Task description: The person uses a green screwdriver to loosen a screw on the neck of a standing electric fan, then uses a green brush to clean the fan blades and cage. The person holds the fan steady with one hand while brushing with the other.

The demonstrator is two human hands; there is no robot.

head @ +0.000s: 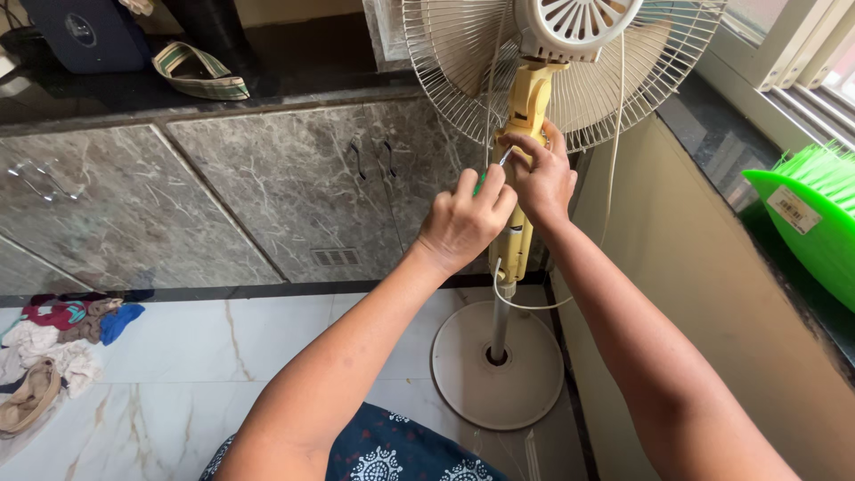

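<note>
1. Daylight comes in from the window [802,44] at my upper right; it is bright there and nearly washed out.
2. My right hand [539,178] and left hand [463,223] are evenly lit and sharp, without motion blur.
3. The marble floor [223,356] shows a soft sheen, no hard glare.
4. The dark counter [294,62] at the top stays dim and reflects faintly.
5. Shadows are soft; a weak one lies under the fan base [499,365].
6. Lines bend slightly outward at the edges.

Fan neck [525,107]: yellowed matt plastic; grille [445,62] thin wire; cabinet doors [267,196] & floor [223,347] glossy marble-look.
</note>
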